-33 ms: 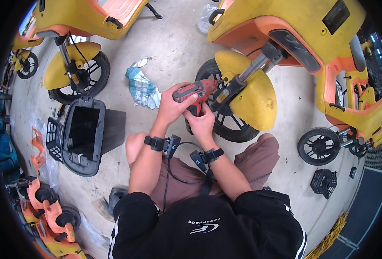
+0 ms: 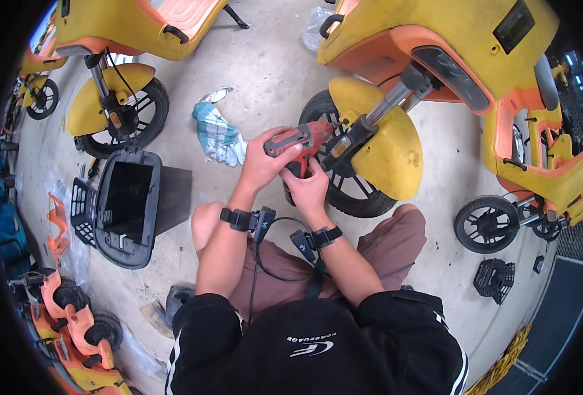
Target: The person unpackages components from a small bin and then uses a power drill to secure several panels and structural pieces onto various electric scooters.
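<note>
A red and black cordless drill (image 2: 311,135) is between my hands, its nose pointing right at the front fork (image 2: 349,145) of a yellow scooter. My left hand (image 2: 264,163) is closed around the rear of its body. Lower down, my right hand (image 2: 310,186) wraps the drill's handle, partly hiding it. The nose is close to the fork beside the yellow mudguard (image 2: 393,161); whether it touches a fastener I cannot tell. Behind the fork sits the black spoked front wheel (image 2: 360,197).
A black plastic basket (image 2: 173,197) lies to the left, near a crumpled blue-and-white wrapper (image 2: 217,133). More yellow scooters stand at far left (image 2: 110,125) and right (image 2: 535,178). Orange parts (image 2: 67,299) are at lower left, and a black grille piece (image 2: 494,280) lies at right.
</note>
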{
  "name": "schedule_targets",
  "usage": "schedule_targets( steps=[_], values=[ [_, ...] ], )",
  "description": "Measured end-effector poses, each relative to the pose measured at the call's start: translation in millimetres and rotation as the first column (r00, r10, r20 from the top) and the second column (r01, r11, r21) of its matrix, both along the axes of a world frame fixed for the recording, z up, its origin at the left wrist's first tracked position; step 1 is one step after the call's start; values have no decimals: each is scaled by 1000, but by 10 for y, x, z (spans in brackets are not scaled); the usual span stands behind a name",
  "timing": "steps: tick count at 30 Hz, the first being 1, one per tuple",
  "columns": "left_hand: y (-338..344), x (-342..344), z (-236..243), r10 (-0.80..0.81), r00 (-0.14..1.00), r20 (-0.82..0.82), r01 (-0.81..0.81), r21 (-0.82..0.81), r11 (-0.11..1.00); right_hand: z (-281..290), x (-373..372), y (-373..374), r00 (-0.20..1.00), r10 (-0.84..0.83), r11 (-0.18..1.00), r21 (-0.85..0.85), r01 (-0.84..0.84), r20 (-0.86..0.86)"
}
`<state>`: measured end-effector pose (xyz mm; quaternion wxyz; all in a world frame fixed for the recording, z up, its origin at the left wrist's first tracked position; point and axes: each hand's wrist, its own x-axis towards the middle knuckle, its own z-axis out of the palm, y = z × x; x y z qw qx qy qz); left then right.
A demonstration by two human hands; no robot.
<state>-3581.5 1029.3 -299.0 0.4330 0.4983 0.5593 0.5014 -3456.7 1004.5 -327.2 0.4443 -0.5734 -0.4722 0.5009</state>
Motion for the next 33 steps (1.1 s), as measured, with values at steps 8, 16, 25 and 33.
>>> schedule_targets(
  steps=[8, 16, 25, 33],
  values=[
    [-180, -96, 72, -48, 993, -113, 35, -114, 993, -51, 23, -160, 994, 84, 996, -22, -86, -68],
    [-254, -571, -211, -35, 999, 26, 43, -414, 909, -297, 417, -706, 922, 346, 869, -312, -385, -173],
    [27, -556, -2036, 43, 942, -333, -273, -684, 677, -398, 873, -1323, 903, -158, 556, -792, -252, -398],
    [-1174, -37, -2559, -658, 742, -129, 79, -958, 277, -563, 1030, -1484, 947, -258, 501, -865, -38, -191]
  ],
)
